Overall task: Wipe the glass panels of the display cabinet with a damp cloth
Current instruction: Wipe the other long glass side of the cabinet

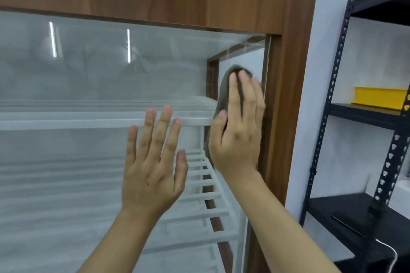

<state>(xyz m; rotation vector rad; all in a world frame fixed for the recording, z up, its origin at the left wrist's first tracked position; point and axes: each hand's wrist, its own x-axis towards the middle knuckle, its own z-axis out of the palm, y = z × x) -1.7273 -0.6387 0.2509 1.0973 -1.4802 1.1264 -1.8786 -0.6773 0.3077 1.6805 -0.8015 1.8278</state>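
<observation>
- Right hand (239,131) is pressing flat, fingers straight and close together, on the grey cloth (223,91), pinning it against the glass panel (88,77) near the panel's upper right edge, just beside the wooden cabinet frame (290,86).
- Left hand (153,162) is facing the glass, fingers spread and straight, holding nothing; contact cannot be told.
- White slatted shelves (208,186) are showing behind the glass.
- Black metal rack (332,99) is standing right of the cabinet, carrying a yellow box (379,97).
</observation>
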